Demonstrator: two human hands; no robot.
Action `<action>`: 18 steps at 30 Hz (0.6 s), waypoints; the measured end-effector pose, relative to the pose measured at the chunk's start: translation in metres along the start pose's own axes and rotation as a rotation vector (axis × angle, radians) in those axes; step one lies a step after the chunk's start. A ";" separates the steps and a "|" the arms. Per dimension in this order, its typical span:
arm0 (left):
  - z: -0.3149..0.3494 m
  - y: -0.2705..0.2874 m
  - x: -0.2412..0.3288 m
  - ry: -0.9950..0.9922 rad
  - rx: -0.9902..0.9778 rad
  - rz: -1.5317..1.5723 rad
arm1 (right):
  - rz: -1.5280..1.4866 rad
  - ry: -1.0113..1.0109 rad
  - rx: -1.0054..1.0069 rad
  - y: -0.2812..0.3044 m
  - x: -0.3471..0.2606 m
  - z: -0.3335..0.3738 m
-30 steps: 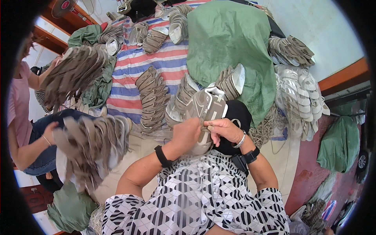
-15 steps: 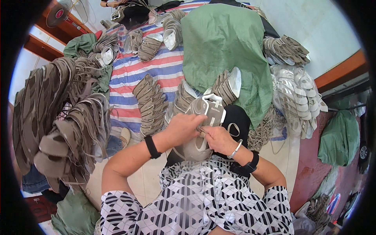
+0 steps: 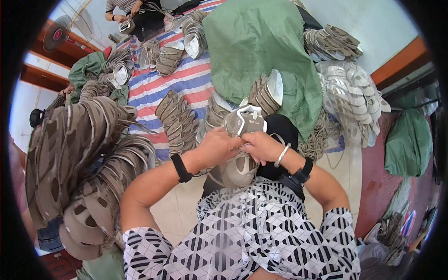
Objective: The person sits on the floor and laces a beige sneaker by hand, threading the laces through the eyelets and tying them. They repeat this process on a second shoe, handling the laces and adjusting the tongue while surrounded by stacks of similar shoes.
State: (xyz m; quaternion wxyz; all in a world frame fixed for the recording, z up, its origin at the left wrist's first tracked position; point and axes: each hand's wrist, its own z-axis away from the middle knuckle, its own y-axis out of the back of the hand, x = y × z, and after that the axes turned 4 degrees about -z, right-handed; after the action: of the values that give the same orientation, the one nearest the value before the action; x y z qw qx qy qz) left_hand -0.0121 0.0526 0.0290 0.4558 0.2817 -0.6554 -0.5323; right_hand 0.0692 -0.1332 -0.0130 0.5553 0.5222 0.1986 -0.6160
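Observation:
A grey-brown and white shoe upper (image 3: 239, 171) rests on my lap, its toe toward me and its padded tongue (image 3: 252, 122) pointing away. My left hand (image 3: 215, 148) and my right hand (image 3: 264, 147) meet over its lacing opening. Both have their fingers closed in a pinch on a thin beige shoelace (image 3: 242, 148); the fingertips partly hide it. A loose loop of lace shows beside my right hand. Just beyond the shoe upper stand nested stacks of similar uppers (image 3: 267, 95).
Large bundles of uppers (image 3: 77, 161) hang at the left, partly over a person there. Another person (image 3: 133, 16) sits at the far left handling an upper. A striped sheet (image 3: 186, 79), a green sack (image 3: 256, 42) and bagged white-grey uppers (image 3: 347, 95) lie beyond. Hanks of laces (image 3: 317, 140) lie right.
My hands have drawn together over the lacing opening, the right one turning more palm down. The hanging bundles at left have shifted right and nearer. The whole view has tilted slightly.

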 end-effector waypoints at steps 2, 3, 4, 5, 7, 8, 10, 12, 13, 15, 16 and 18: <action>0.002 -0.004 -0.003 -0.002 0.036 -0.023 | -0.192 -0.057 -0.100 0.008 -0.006 -0.005; 0.003 -0.005 -0.002 0.016 0.049 -0.006 | -0.175 0.084 0.044 0.015 -0.011 -0.005; 0.003 -0.006 0.000 0.035 0.079 0.014 | -0.158 0.226 0.185 0.022 -0.016 -0.004; 0.004 -0.007 0.003 0.057 0.109 0.034 | -0.211 0.173 0.242 0.035 -0.020 -0.001; 0.002 -0.009 0.015 0.143 0.179 0.084 | -0.599 -0.058 0.504 0.063 -0.025 0.006; -0.001 -0.010 0.022 0.190 0.216 0.107 | -0.611 0.053 0.608 0.075 -0.026 0.011; -0.013 -0.013 0.034 0.263 0.309 0.172 | -0.575 0.065 0.670 0.086 -0.024 0.016; -0.029 -0.014 0.042 0.290 0.426 0.259 | -0.538 0.242 0.529 0.083 -0.018 0.015; -0.037 -0.014 0.044 0.287 0.492 0.322 | -0.511 0.318 0.424 0.079 -0.015 0.014; -0.046 -0.013 0.048 0.334 0.519 0.616 | -0.493 0.290 0.487 0.071 -0.010 0.011; -0.048 -0.012 0.050 0.382 0.476 0.844 | -0.497 0.232 0.455 0.068 -0.009 0.011; -0.050 -0.011 0.052 0.435 0.455 1.068 | -0.552 0.163 0.404 0.067 -0.009 0.015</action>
State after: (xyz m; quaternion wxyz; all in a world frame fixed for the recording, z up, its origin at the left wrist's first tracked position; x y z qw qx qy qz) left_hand 0.0088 -0.0171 0.0349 0.7108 0.1068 -0.6952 -0.0078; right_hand 0.1207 -0.1610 0.0230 0.2357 0.5957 0.2502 -0.7259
